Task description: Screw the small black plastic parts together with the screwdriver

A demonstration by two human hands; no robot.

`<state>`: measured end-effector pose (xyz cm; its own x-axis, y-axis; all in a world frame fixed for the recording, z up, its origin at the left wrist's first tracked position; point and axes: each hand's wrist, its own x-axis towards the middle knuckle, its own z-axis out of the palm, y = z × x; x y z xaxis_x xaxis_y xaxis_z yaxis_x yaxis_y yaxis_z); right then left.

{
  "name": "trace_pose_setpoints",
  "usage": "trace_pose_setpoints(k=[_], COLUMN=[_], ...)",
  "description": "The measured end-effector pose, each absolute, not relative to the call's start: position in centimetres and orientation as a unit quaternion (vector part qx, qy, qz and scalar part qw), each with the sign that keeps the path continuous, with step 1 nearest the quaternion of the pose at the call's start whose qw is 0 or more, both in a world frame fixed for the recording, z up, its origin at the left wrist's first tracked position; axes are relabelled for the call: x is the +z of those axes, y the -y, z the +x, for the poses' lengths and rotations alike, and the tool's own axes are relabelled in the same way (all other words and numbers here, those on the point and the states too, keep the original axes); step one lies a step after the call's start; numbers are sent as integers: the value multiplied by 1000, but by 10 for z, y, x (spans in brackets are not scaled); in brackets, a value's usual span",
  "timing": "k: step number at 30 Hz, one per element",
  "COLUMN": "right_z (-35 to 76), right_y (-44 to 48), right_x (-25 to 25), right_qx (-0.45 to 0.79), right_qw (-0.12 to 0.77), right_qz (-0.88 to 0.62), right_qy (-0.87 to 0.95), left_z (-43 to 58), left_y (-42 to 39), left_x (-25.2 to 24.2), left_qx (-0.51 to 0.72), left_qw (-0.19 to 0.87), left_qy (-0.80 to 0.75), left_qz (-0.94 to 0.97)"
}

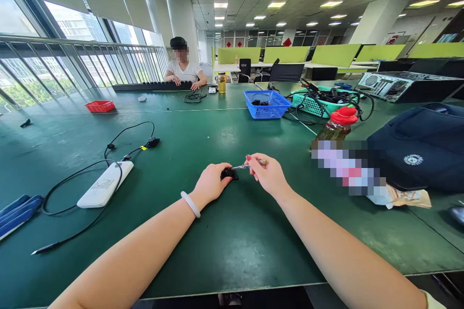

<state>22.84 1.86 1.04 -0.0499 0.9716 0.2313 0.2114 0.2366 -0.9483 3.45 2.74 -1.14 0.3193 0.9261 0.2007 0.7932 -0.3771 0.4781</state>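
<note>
My left hand [212,182], with a white bracelet at the wrist, is closed on a small black part [229,174] resting on the green table [224,137]. Its fingers cover much of the part, so I cannot tell its kind. Between the fingers of my right hand [267,173] is a slim silver tool [239,167] with a brownish-gold rear end. The tool's tip points left and reaches the black part; whether it is a screwdriver or another hand tool does not show clearly.
On the left are a white power bank [106,186], a black cable [60,212] and blue gloves [19,213]. Baskets, blue [267,105] and green [311,105], stand farther back. A red-lidded bottle [339,124] and dark bag [420,149] are right. Another person [183,65] sits across with a keyboard [155,86].
</note>
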Motion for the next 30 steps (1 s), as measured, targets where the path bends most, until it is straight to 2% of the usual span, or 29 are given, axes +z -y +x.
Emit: trace_pose_setpoints(k=[4, 9, 19, 22, 28, 30], right_z=[227, 230, 230, 230, 229, 230], right_y=[-9, -8, -5, -3, 2, 3], right_x=[18, 19, 22, 24, 27, 27], right_qx=[296, 268, 201, 165, 87, 76], right_qw=[497, 515, 442, 402, 239, 222], right_qz=[-479, -469, -448, -416, -314, -313], right_qy=[660, 666, 751, 799, 915, 920], left_z=[35, 34, 35, 35, 35, 35], left_y=[-27, -27, -26, -27, -30, -30], left_x=[-11, -13, -11, -12, -16, -16], left_qx=[218, 214, 219, 215, 216, 217], left_qw=[141, 140, 139, 140, 138, 139], left_qy=[-543, -549, -536, -535, -544, -545], left_qz=[798, 795, 803, 805, 799, 798])
